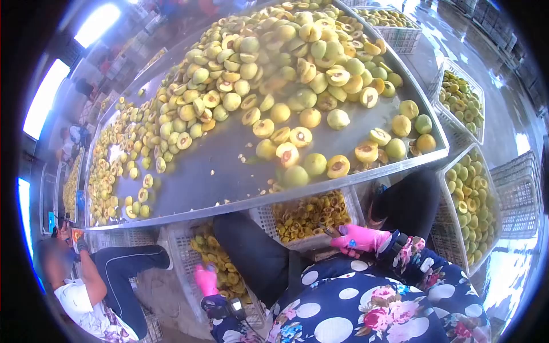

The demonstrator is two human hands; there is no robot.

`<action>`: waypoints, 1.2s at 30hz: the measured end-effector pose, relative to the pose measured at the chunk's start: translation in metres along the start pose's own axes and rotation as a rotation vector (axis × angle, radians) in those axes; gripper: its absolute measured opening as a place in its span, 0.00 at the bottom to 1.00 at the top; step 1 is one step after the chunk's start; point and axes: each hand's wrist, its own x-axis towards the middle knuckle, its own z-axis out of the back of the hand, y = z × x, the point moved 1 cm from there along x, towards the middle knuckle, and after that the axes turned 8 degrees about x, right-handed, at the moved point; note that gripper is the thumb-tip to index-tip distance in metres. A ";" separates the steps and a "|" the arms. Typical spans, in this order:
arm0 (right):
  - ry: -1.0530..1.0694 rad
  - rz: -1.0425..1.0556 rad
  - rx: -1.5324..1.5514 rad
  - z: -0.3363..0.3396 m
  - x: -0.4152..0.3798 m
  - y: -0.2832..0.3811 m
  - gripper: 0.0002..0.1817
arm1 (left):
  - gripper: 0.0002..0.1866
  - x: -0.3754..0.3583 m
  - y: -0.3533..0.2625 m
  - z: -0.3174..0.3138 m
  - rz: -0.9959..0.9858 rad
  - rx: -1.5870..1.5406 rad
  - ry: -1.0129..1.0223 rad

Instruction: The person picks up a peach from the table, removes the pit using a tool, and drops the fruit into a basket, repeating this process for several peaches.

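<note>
The table (189,186) is sheet metal with a raised rim. Fruit (244,70), green to yellow, is heaped along its far side and spread toward its left end; some pieces are whole, others split to show a brown centre. Several pieces lie near the rim closest to the wearer, with small pale fragments scattered on the bare metal between.

Right hand (361,239): pink glove, positioned at the near edge of the middle crate (264,219), below the table rim. The fingers are curled closed on a small dark tool (331,231), which projects to the left; its type cannot be told. The middle crate contains brownish-yellow pieces (311,214).

Left hand (206,279): pink glove, positioned at the left side of the left crate (178,243), beside its yellow-green fruit pieces (223,266). The fingers are partly bent; how far they open, and whether they have hold of a piece, cannot be told.

The wearer's knees extend under the table, one between the two crates, the other to the right of the middle crate. Filled crates (466,211) stand right of the table. A co-worker (86,297) sits at left, near the table's left end.
</note>
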 end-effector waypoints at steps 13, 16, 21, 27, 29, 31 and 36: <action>-0.052 0.092 0.172 0.006 -0.005 -0.002 0.13 | 0.23 0.062 -0.357 0.036 -0.743 -0.428 0.209; -0.062 0.109 0.180 0.010 -0.016 0.000 0.13 | 0.20 0.047 -0.391 0.033 -0.731 -0.270 0.379; -0.048 0.144 0.178 0.013 -0.019 -0.001 0.12 | 0.18 0.046 -0.386 0.015 -0.641 -0.607 0.468; 0.027 0.204 0.349 0.002 -0.046 0.022 0.12 | 0.14 0.051 -0.337 0.037 0.014 -1.536 1.070; 0.035 0.263 0.315 -0.002 -0.056 0.032 0.13 | 0.14 0.035 -0.327 0.051 0.028 -1.536 1.063; 0.036 0.325 0.270 -0.008 -0.064 0.043 0.14 | 0.14 0.019 -0.318 0.059 -0.027 -1.522 1.020; 0.016 0.347 0.187 -0.028 -0.077 0.071 0.14 | 0.18 -0.015 -0.300 0.063 0.051 -1.614 1.279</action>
